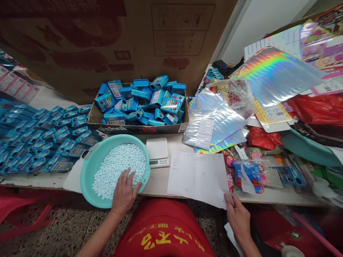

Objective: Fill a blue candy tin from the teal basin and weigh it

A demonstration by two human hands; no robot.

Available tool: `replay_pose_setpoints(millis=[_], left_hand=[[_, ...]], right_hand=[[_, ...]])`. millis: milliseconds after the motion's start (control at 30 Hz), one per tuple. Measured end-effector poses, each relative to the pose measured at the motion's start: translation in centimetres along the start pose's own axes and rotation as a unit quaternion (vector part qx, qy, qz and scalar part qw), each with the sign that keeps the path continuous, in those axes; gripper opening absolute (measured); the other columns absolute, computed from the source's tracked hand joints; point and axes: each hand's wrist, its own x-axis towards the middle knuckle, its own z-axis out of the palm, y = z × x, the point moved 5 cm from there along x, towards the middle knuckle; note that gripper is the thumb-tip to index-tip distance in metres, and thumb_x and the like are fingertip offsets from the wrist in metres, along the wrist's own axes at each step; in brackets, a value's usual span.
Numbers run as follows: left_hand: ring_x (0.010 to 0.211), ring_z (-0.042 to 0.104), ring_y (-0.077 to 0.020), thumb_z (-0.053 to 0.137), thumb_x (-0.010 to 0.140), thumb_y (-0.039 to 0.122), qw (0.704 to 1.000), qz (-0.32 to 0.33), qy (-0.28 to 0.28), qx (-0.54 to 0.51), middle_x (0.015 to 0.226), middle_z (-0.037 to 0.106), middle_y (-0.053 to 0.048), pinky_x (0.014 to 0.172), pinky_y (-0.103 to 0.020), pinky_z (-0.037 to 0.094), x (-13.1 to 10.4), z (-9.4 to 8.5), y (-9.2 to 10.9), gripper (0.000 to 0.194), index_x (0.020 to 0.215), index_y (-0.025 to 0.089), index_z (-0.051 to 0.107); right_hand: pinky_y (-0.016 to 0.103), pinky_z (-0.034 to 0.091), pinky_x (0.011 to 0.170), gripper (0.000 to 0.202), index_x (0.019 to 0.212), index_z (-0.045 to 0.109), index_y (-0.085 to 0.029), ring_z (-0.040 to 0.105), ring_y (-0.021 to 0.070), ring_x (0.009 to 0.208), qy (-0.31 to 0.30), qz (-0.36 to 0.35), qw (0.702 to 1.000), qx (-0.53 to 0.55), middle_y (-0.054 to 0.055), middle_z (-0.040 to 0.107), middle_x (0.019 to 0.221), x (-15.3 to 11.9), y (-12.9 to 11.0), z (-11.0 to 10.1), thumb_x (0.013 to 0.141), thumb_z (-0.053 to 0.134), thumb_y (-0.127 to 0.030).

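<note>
Left hand [124, 191] released, fingers spread on the pellets [115, 167] in the teal basin [85, 171], left of middle on the surface [155, 187]; basin overhangs the near edge. The hand covers some of the pellets. Right hand [236, 212] grasping the paper [198, 176] by its near right corner, which sticks out past the surface's near edge.

Scale [157, 151] sits between basin and paper, display toward the near edge. Behind basin and scale, toward the far edge, 1 low box [118, 130] heaped with blue packs [171, 104]; behind that, 1 tall carton [134, 39] blocks the view of the far edge. More blue packs stand in rows over the left end, close beside basin and box.

Right end cluttered: silver sheets [214, 121] fanned behind the paper, a larger rainbow sheet [278, 71] toward the far right corner, a red bag [264, 139] in the middle of it. Snack packs [249, 176] crowd the near edge just right of the paper, whose right side overlaps 1 red pack. Red stool [24, 210] below the surface's near left corner.
</note>
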Motion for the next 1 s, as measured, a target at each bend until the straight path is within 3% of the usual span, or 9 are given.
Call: replay_pose_setpoints(millis=[200,367,433,533,667,767,867,1000], left_hand=[[0.124,0.042,-0.0323,0.046,0.09,0.037,1.0,0.004,0.003,0.003,0.13,0.048,-0.019,0.099,-0.047,0.041,0.0,-0.1,0.1,0.041,0.123,0.012,0.047],[0.124,0.041,-0.0325,0.047,0.09,0.037,1.0,0.007,0.004,0.003,0.13,0.047,-0.019,0.099,-0.048,0.041,0.0,-0.1,0.1,0.042,0.124,0.012,0.045],[0.125,0.041,-0.0323,0.047,0.09,0.036,1.0,0.006,0.003,0.001,0.131,0.047,-0.019,0.1,-0.048,0.04,0.0,-0.1,0.1,0.043,0.125,0.012,0.045],[0.125,0.041,-0.0319,0.048,0.089,0.036,1.0,0.003,0.001,-0.001,0.131,0.047,-0.019,0.101,-0.047,0.04,-0.1,0.0,0.1,0.043,0.125,0.012,0.045],[0.124,0.042,-0.0318,0.049,0.089,0.036,1.0,0.008,0.003,0.003,0.129,0.048,-0.019,0.1,-0.047,0.04,-0.1,0.0,0.2,0.042,0.123,0.012,0.046],[0.124,0.042,-0.0318,0.049,0.089,0.036,1.0,0.012,0.002,0.005,0.129,0.049,-0.019,0.099,-0.047,0.041,-0.1,0.1,0.2,0.042,0.123,0.012,0.046],[0.124,0.042,-0.0319,0.049,0.089,0.036,1.0,0.008,0.001,0.006,0.129,0.049,-0.019,0.099,-0.047,0.041,-0.1,0.0,0.2,0.042,0.123,0.012,0.046],[0.123,0.043,-0.0324,0.05,0.088,0.036,1.0,0.004,-0.001,0.009,0.128,0.049,-0.02,0.099,-0.047,0.041,-0.1,0.0,0.2,0.043,0.123,0.011,0.046]], right_hand=[[0.033,0.048,0.07,0.077,0.093,0.07,-0.015,0.064,0.0293,0.084,0.031,-0.027,0.998,-0.041,0.014,0.071,0.091,0.2,-0.3,-0.3,0.069,0.036,-0.08],[0.035,0.046,0.067,0.076,0.105,0.066,-0.011,0.06,0.0252,0.075,0.151,-0.109,0.975,-0.119,0.016,0.064,0.093,-1.1,-2.8,-2.5,0.08,0.031,-0.074],[0.034,0.046,0.066,0.067,0.105,0.066,-0.011,0.059,0.0229,0.074,0.162,-0.158,0.969,-0.104,0.014,0.062,0.089,-1.8,-4.1,-2.4,0.084,0.036,-0.067],[0.029,0.048,0.066,0.049,0.102,0.065,-0.015,0.059,0.0195,0.076,0.077,-0.223,0.971,-0.033,0.01,0.061,0.087,-2.6,-6.2,0.7,0.087,0.043,-0.056],[0.028,0.05,0.069,0.038,0.104,0.063,-0.017,0.06,0.0176,0.08,-0.068,-0.238,0.969,0.002,0.008,0.06,0.089,-2.9,-9.0,7.9,0.091,0.04,-0.044],[0.029,0.049,0.067,0.033,0.109,0.062,-0.017,0.06,0.017,0.078,-0.118,-0.227,0.966,-0.029,0.007,0.059,0.092,-2.2,-10.6,12.6,0.09,0.042,-0.034],[0.028,0.046,0.06,0.032,0.114,0.061,-0.018,0.06,0.0175,0.077,-0.129,-0.207,0.968,-0.06,0.007,0.057,0.097,-0.9,-11.4,15.2,0.087,0.047,-0.028],[0.026,0.041,0.055,0.032,0.115,0.061,-0.023,0.059,0.0167,0.075,-0.151,-0.184,0.966,-0.1,0.005,0.056,0.101,0.6,-11.2,16.6,0.085,0.051,-0.026]])
